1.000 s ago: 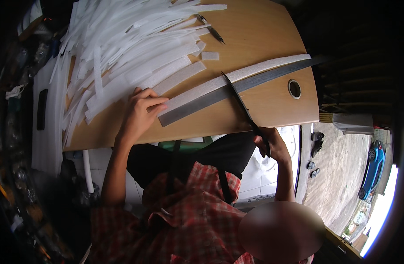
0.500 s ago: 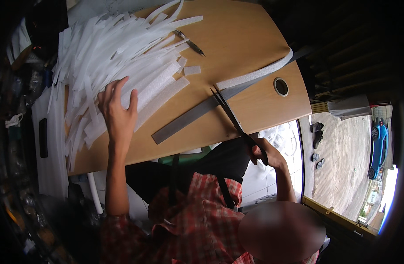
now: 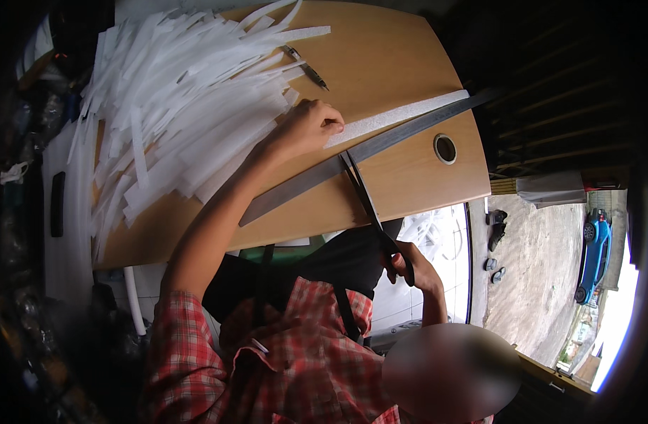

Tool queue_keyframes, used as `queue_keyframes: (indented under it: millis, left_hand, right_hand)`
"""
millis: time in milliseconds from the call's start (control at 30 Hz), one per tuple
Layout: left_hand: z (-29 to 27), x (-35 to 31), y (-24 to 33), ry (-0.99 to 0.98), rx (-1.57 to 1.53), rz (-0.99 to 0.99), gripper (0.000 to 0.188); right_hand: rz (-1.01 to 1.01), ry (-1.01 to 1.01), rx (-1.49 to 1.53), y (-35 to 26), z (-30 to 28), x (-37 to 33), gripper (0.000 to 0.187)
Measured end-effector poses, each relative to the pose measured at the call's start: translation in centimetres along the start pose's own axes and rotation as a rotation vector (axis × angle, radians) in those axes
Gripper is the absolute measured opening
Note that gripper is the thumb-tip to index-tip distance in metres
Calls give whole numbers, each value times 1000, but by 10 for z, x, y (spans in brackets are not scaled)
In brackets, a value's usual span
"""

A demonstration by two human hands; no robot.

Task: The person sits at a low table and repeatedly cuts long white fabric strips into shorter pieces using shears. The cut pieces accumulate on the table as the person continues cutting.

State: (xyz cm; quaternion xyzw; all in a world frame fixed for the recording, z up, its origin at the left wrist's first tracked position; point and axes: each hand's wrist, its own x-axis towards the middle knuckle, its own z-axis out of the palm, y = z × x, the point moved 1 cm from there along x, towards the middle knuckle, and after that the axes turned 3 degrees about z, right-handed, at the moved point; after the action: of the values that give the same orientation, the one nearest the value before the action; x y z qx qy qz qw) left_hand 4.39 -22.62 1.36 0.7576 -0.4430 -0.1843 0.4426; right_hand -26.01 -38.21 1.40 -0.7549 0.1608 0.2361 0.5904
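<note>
A white foam strip [image 3: 408, 113] stretches across the wooden table beside a long grey metal ruler [image 3: 295, 186]. My left hand [image 3: 304, 128] is closed at the strip's left end, its fingers pinching there, the fingertips partly hidden. Near the table's front edge, my right hand [image 3: 417, 267] grips the handles of black scissors [image 3: 366, 192]. Their blades point away from me, with the tips over the ruler's near edge and close together. Left of my left hand spreads a large pile of white foam strips [image 3: 189, 106].
A pen [image 3: 306, 67] lies beyond my left hand. A roll of tape or ring-shaped hole [image 3: 445, 149] shows at the table's [image 3: 387, 56] right. White scraps [image 3: 437, 230] lie on the floor below. A white foam sheet with a dark slot [image 3: 68, 212] stands at the left.
My left hand has moved right from over the pile to the single strip's end, closing its fingers. The strip, curled at its right end before, now lies straighter. Scissors stay in my right hand.
</note>
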Motion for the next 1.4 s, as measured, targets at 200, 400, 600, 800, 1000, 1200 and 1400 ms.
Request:
queue_keyframes:
  millis: [200,400,600,800,1000,1200,1400]
  left_hand:
    - [-22,-67,0,127,29,-146,15]
    - [-27,-109,0,212,18,-113,13]
    - [-33,-131,-1,252,57,-97,10]
    - [-38,-150,-3,296,122,-101,11]
    - [-42,-164,-6,301,137,-128,12]
    - [-45,-171,-5,276,210,-134,11]
    - [-41,-175,-8,268,204,-126,9]
  right_hand:
    - [-61,-77,-51,-9,-6,11,89]
    - [11,-32,-96,-33,-7,19,93]
    - [-19,-10,-67,-42,-8,23,88]
    - [-52,-15,-67,-38,-11,29,87]
    - [-46,66,23,-36,-5,28,80]
    - [-66,16,12,-38,-6,29,78]
    - [-82,17,11,-35,-7,32,77]
